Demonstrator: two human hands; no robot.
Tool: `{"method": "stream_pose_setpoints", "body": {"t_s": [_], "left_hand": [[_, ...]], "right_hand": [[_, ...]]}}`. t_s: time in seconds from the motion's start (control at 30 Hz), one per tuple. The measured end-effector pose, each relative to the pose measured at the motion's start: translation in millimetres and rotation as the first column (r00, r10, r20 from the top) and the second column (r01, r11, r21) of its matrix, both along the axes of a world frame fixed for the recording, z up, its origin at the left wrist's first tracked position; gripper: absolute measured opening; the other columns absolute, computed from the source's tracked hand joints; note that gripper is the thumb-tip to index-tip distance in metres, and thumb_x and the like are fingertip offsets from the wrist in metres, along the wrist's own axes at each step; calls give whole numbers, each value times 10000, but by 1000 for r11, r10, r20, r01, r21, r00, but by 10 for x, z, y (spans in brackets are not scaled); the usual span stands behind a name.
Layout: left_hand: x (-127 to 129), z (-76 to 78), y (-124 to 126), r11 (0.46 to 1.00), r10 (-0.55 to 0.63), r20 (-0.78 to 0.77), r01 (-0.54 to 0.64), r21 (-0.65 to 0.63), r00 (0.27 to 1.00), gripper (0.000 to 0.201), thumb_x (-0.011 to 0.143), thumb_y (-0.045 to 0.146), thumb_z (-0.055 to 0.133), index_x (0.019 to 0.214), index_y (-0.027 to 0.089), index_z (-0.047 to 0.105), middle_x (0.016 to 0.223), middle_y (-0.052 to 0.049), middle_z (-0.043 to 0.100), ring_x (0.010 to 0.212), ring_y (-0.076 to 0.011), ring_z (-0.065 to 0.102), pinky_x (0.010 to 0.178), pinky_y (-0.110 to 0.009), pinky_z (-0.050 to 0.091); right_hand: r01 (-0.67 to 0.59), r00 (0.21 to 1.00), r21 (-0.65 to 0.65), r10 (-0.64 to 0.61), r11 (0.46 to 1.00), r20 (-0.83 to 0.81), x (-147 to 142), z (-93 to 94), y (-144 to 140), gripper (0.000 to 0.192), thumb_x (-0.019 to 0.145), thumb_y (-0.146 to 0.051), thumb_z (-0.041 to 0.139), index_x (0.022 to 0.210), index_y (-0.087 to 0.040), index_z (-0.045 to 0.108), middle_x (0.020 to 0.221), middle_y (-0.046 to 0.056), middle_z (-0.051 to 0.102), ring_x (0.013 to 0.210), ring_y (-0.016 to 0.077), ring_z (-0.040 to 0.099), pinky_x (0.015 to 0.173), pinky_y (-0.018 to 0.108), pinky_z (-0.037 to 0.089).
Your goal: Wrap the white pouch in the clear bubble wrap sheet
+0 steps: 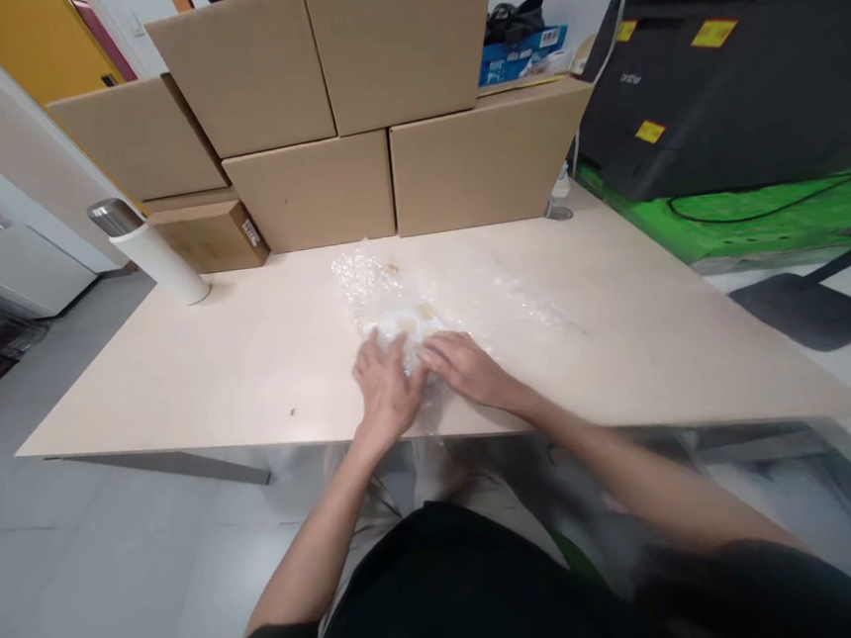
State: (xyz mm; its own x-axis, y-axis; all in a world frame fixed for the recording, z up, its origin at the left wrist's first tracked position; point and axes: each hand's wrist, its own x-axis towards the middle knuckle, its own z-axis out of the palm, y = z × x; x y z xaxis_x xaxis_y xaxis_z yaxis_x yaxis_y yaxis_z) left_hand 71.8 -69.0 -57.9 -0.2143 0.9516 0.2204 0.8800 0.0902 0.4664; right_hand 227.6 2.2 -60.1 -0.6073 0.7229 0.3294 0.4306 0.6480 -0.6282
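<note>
A sheet of clear bubble wrap (362, 277) lies spread on the table in front of me. On it sits a white, flat object with yellowish patches (412, 318), perhaps a plate; its near part is hidden by my hands. My left hand (387, 387) rests over its near left side, fingers apart and pressing down. From the right, my right hand (470, 367) reaches in with its fingers together, their tips closed on the wrap at the object's near edge. The two hands almost meet at the left thumb.
Cardboard boxes (310, 195) are stacked along the back of the pale table (252, 374). A white bottle with a metal cap (163, 262) stands at the back left. To the right, a large black machine (717, 75) rests on a green surface (781, 218).
</note>
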Motion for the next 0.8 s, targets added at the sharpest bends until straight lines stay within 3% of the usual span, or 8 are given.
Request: {"method": "stream_pose_setpoints", "body": {"t_s": [0.1, 0.2, 0.27, 0.37, 0.43, 0.5, 0.67, 0.8], "left_hand": [[-239, -94, -91, 985, 104, 404, -151, 85, 909, 699, 872, 451, 606, 1466, 170, 367, 1469, -210, 367, 1345, -333, 411, 1051, -489, 399], [-378, -92, -106, 975, 139, 850, -222, -26, 509, 695, 846, 412, 632, 1427, 154, 351, 1163, -140, 583, 969, -207, 629, 807, -336, 521], [-384, -38, -74, 967, 158, 961, -230, -105, 225, 620, 782, 331, 701, 1312, 132, 445, 920, -59, 614, 732, -137, 608, 656, -261, 499], [-300, 74, -28, 984, 121, 990, -144, -109, 76, 400, 686, 285, 778, 1009, 126, 604, 758, -5, 598, 592, -89, 540, 554, -214, 451], [-215, 151, -28, 992, 54, 991, -116, -40, 126, 341, 695, 351, 784, 926, 138, 651, 775, -16, 643, 628, -103, 577, 588, -222, 472], [-129, 224, -47, 988, -17, 964, -141, 56, 264, 394, 772, 468, 724, 1020, 166, 682, 889, -42, 703, 772, -150, 650, 703, -259, 516], [45, 314, -49, 974, -76, 790, -124, 190, 609, 690, 939, 710, 297, 1332, 229, 596, 1260, -96, 658, 1160, -249, 623, 950, -362, 509], [217, 223, 79, 949, -154, 616, -58, 310, 773, 667, 981, 638, 248, 1421, 217, 518, 1460, -103, 518, 1372, -253, 454, 1141, -403, 356]], "right_hand": [[-10, 999, 10, 10, 1000, 51, -102, -60, -33, 380, 992, -422, 332, 1074, -187, 620, 1158, 137, 664, 1145, 278, 566, 1026, 454, 383], [1, 1000, -16, -1, 1000, 8, -126, -130, -55, 367, 987, -421, 351, 1114, -193, 609, 1167, 125, 657, 1145, 267, 556, 1028, 435, 376], [38, 999, -42, -38, 998, -11, -135, -166, -63, 371, 966, -426, 391, 1172, -195, 594, 1188, 130, 642, 1142, 275, 543, 1028, 448, 377], [63, 996, -121, -71, 991, -61, -166, -157, -81, 385, 938, -428, 445, 1220, -208, 588, 1190, 123, 637, 1136, 279, 539, 1036, 468, 376], [29, 987, -238, -65, 971, -146, -196, -95, -113, 397, 934, -435, 461, 1234, -210, 590, 1201, 115, 636, 1143, 268, 550, 1046, 461, 381], [-70, 960, -412, -51, 909, -275, -227, -6, -161, 421, 938, -467, 472, 1254, -214, 587, 1253, 108, 623, 1155, 249, 564, 1029, 428, 413], [-394, 820, -712, -128, 581, -558, -256, 114, -196, 454, 891, -547, 579, 1250, -270, 607, 1125, 45, 678, 926, 182, 634, 770, 313, 521], [-481, 737, -759, -267, 439, -622, -117, 81, -33, 357, 806, -491, 710, 1063, -244, 697, 866, 5, 701, 731, 143, 615, 671, 263, 504]]}}
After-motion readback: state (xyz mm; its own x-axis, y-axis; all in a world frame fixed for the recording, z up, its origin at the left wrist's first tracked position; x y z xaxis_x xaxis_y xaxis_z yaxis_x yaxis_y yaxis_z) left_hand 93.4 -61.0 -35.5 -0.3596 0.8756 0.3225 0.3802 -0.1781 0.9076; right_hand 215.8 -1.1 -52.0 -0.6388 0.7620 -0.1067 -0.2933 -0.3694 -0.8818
